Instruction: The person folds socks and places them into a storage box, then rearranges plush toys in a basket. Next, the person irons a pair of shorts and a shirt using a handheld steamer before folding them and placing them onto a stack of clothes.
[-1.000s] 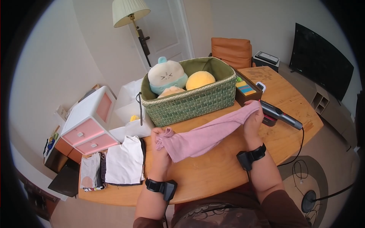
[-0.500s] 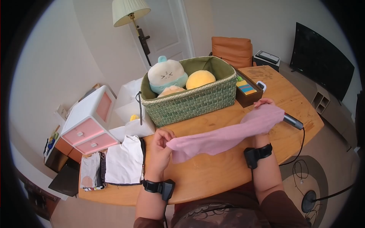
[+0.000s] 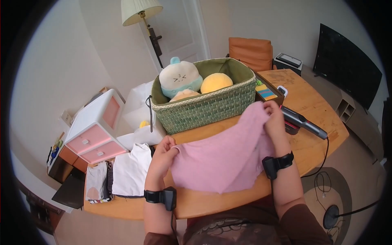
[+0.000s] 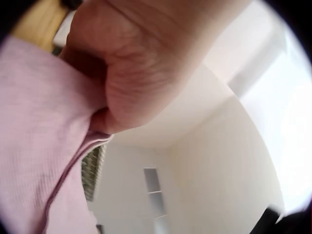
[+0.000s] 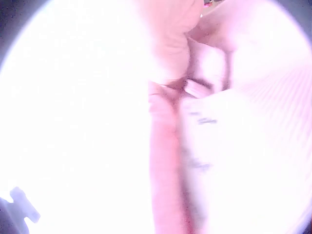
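Note:
A pink cloth (image 3: 220, 159) hangs spread between both hands over the front of the wooden table. The left hand (image 3: 160, 159) pinches its left edge between thumb and fingers; in the left wrist view the cloth (image 4: 39, 117) folds at the pinch of the left hand (image 4: 141, 63). The right hand (image 3: 275, 122) grips the upper right edge, raised in front of the basket's right end. In the overexposed right wrist view, fingers of the right hand (image 5: 168, 112) hold the cloth (image 5: 253, 141), where small dark marks show.
A green woven basket (image 3: 204, 114) with plush toys stands behind the hands. Folded clothes (image 3: 131, 173) lie left, by a white and pink drawer unit (image 3: 96, 126). A corded dark appliance (image 3: 304, 122) lies right, beside the wooden table's edge (image 3: 326, 149).
The cloth has gone from a narrow stretched strip to a wide hanging sheet. The right hand has turned and come out from behind the cloth; the left hand has shifted slightly left.

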`<state>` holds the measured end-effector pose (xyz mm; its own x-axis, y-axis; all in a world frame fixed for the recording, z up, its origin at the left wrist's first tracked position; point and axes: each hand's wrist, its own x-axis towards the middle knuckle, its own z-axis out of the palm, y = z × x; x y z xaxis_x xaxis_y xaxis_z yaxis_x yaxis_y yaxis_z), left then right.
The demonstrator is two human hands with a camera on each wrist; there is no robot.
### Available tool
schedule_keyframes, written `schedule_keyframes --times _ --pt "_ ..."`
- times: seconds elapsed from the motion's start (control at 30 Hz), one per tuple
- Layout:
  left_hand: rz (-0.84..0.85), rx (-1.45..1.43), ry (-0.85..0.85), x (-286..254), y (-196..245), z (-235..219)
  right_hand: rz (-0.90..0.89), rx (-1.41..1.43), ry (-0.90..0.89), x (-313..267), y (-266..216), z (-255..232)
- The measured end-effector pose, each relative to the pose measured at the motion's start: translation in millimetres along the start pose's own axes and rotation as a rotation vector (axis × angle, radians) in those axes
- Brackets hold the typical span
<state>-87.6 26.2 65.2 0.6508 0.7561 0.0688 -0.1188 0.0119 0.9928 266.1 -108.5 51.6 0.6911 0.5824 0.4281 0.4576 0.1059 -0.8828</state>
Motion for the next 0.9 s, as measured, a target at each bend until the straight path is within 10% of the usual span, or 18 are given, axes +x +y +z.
schedule_keyframes --times 0.1,0.17,0.5,0.57,0.9 --pt "-0.022 0.791 0.134 -4.8 -4.3 4.9 0.053 -0.267 -0.189 -3.5 12.4 7.7" --pt "0.311 1.111 0.223 -5.6 -11.9 8.3 0.083 -0.342 -0.23 -3.4 18.4 8.1" --pt "0.261 0.851 -0.483 -9.8 -30.5 55.9 -0.356 -0.535 -0.026 -15.1 3.3 17.2" --pt "0.305 0.871 -0.512 -10.2 -35.6 57.9 -0.044 -0.304 -0.267 -16.0 3.2 21.1" --pt "0.123 0.845 -0.607 -16.4 -23.9 61.7 -0.068 -0.47 -0.623 -33.3 1.1 31.7"
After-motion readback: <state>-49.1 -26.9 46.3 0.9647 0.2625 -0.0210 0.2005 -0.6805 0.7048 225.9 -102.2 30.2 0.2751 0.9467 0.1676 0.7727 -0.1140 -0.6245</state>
